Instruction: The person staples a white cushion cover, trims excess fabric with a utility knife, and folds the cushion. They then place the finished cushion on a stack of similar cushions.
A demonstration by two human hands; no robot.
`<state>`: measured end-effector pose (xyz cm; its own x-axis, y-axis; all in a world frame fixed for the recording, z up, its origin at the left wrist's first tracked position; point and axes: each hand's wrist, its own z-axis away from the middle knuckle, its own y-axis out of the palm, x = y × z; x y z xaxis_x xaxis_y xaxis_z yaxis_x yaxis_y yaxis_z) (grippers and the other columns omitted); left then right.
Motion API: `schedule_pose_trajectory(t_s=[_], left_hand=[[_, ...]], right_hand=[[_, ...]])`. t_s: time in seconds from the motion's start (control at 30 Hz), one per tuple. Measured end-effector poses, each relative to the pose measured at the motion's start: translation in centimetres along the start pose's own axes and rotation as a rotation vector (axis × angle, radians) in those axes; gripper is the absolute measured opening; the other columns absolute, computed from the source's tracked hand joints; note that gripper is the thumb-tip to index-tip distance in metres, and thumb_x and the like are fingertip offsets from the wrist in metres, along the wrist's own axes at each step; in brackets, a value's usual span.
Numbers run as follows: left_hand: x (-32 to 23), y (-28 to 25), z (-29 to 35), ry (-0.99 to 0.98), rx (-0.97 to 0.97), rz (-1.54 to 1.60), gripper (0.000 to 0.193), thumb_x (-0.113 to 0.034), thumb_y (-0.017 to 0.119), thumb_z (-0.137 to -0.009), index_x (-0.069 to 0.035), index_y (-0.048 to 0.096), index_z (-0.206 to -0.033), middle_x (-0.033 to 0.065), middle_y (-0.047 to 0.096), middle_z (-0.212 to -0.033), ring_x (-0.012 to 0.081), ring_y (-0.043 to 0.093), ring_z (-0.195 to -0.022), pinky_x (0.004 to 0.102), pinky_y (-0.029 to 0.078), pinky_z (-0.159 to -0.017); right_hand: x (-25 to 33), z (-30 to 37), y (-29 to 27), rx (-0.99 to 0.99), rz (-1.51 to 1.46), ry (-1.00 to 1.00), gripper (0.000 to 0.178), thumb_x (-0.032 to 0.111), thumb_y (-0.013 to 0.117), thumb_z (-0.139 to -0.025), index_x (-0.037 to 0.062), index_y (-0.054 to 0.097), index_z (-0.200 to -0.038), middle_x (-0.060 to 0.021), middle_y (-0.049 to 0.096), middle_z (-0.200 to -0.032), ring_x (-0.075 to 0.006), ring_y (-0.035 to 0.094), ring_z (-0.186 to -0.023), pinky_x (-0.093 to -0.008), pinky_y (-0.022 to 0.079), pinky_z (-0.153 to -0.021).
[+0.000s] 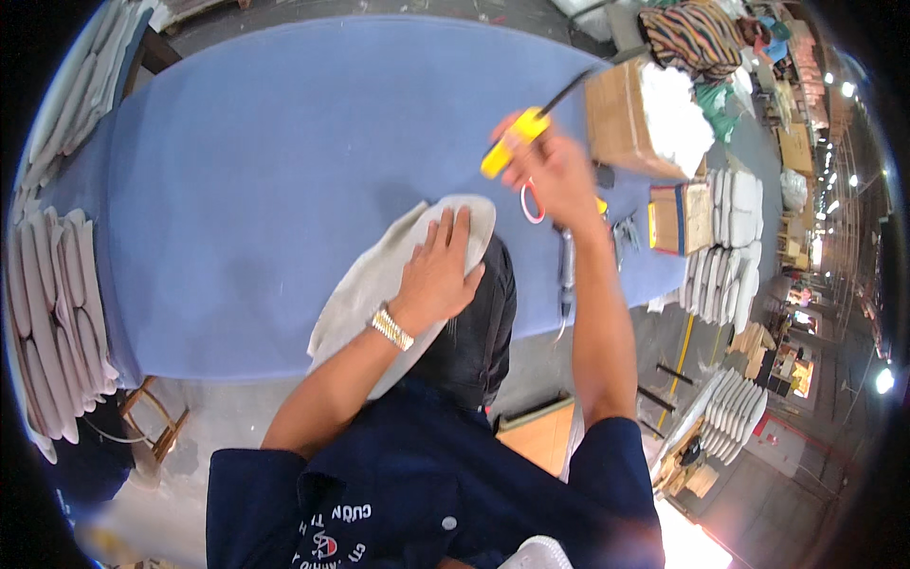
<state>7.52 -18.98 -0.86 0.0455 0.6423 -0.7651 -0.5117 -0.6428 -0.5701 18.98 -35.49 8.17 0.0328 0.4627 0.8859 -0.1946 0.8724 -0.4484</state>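
My left hand point(438, 270) lies flat, fingers stretched, on a light grey fabric-covered piece point(365, 294). That piece rests tilted over my raised leg in dark trousers point(474, 327), at the near edge of the blue table. My right hand point(559, 180) is raised over the table to the right, its fingers wrapped round a yellow-handled tool point(517, 142) with a thin dark shaft pointing away to the upper right. Blur hides the exact kind of tool. Just below this hand shows a red and white ring point(533, 203); whether it touches the hand I cannot tell.
The blue-covered table point(256, 190) spreads ahead. At its right stand a cardboard box point(621, 119) with white stuffing, a smaller box point(682, 218), and a grey hand tool point(567, 270) with a cord. Stacks of grey padded pieces point(57, 313) flank the left side; more point(720, 284) stand right.
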Motion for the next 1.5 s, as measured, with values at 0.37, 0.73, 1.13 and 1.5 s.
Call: schedule_pose_trajectory(t_s=[0.37,0.73,1.13,1.5], left_hand=[[0.2,0.6,1.4,0.003,0.016,0.013,0.088,-0.028,0.067,-0.096,-0.001,0.016,-0.163,0.0304,0.024,-0.166,0.0522,0.032,-0.149,0.0543,0.037,-0.119],[0.9,0.6,1.0,0.035,0.017,0.018,0.091,-0.028,0.068,-0.095,0.002,0.015,-0.163,0.0306,0.024,-0.166,0.0455,0.029,-0.153,0.0482,0.035,-0.121],[1.2,-0.3,-0.6,0.117,0.032,0.012,0.096,-0.022,0.071,-0.091,0.009,0.013,-0.161,0.034,0.023,-0.165,0.0446,0.025,-0.155,0.0447,0.026,-0.126],[0.8,0.5,-0.7,0.026,0.016,0.115,0.1,-0.029,0.075,-0.087,0.011,0.017,-0.159,0.0325,0.029,-0.163,0.0434,0.033,-0.152,0.044,0.031,-0.123]], right_hand=[[-0.7,-0.2,0.3,-0.08,-0.009,0.014,0.037,0.038,0.066,-0.102,0.0024,0.065,-0.111,-0.0112,0.073,-0.089,-0.0142,0.067,-0.066,-0.0318,0.053,-0.061],[-3.3,1.8,-1.5,-0.227,-0.262,-0.021,0.026,0.024,0.058,-0.108,0.0016,0.06,-0.121,-0.0141,0.075,-0.108,-0.0101,0.066,-0.07,-0.0267,0.056,-0.063],[-5.4,6.2,-3.4,-0.508,-0.432,0.067,0.036,0.037,0.053,-0.11,0.0037,0.063,-0.119,-0.0145,0.076,-0.109,-0.0095,0.064,-0.065,-0.0252,0.055,-0.06],[-3.5,1.0,1.9,0.09,0.309,-0.101,0.039,0.04,0.067,-0.102,0.0019,0.065,-0.111,-0.0123,0.074,-0.089,-0.0164,0.067,-0.065,-0.0328,0.053,-0.06]])
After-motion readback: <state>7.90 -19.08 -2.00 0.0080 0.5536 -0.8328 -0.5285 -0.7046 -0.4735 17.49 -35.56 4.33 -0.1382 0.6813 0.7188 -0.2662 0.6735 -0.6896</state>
